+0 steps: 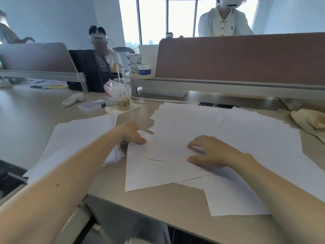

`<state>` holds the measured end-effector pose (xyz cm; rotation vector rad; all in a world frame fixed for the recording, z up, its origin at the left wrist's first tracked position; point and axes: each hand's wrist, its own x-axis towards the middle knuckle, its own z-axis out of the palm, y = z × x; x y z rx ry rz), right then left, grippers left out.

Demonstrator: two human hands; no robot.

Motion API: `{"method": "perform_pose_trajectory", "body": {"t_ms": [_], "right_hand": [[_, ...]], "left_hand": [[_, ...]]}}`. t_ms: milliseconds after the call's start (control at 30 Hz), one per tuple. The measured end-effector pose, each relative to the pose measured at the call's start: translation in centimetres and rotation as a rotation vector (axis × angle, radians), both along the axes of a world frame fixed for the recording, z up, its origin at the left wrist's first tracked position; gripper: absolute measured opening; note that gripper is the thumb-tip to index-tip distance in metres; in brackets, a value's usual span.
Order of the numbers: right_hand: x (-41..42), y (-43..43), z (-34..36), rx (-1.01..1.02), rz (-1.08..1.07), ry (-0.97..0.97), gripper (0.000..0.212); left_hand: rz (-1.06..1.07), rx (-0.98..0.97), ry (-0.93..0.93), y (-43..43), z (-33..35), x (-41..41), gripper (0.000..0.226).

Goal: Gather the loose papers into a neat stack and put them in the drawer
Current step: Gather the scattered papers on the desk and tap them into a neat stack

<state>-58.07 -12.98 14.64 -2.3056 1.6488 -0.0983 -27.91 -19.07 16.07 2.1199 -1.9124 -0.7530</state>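
The desk (158,205) showed bare room along its near edge and at far left, and a cup (121,97) stood behind. The loose papers (237,134) lay fanned over the middle and right (white, overlapping, corners askew), beside a squarer stack (79,138) at left. The left hand (131,132) pinched the top sheet's corner, thumb on top. The right hand (209,152) pressed spread fingertips on that sheet.

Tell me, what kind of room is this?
Most likely a shared office. Brown divider screens stand along the desk, loose papers cover it, and other people sit at desks near tall windows.
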Motion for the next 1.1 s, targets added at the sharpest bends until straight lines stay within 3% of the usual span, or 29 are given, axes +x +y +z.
{"method": "perform_pose_trajectory", "body": {"t_ms": [100,200,400,567,667,733,833,967,1100], "right_hand": [[-1.2,-1.2,-0.6,-0.094,-0.360,-0.085,0.080],[-2.1,-2.7,0.5,-0.044,-0.525,-0.187,0.091],[-2.5,-4.6,0.3,0.022,-0.673,-0.318,0.045],[-4.9,-5.2,0.3,0.056,-0.667,-0.500,0.021],[-6.3,-4.7,0.2,0.111,-0.682,-0.616,0.022],[-6.8,-4.1,0.1,0.159,-0.677,-0.676,0.017],[-7.3,-3.4,-0.1,0.177,-0.689,-0.721,0.029],[-7.9,-3.1,0.3,-0.025,-0.810,-0.711,0.024],[-8.3,-2.8,0.9,-0.017,-0.843,-0.769,0.015]], "left_hand": [[0.068,-0.035,0.151,-0.6,-0.2,-0.6,0.042],[0.076,-0.051,0.264,-1.2,-0.7,-1.3,0.036],[0.078,-0.005,0.446,-1.5,-1.4,-2.2,0.034],[0.032,0.089,0.553,-1.8,-0.3,-3.0,0.031],[0.069,0.055,0.607,-2.3,0.1,-4.0,0.029],[0.085,-0.007,0.578,-3.0,-0.1,-4.9,0.026],[0.069,-0.113,0.423,-3.6,-0.4,-6.0,0.028],[0.007,0.073,0.407,-2.5,0.7,-6.9,0.015],[-0.185,0.273,0.384,-0.6,1.1,-7.3,0.017]]}}
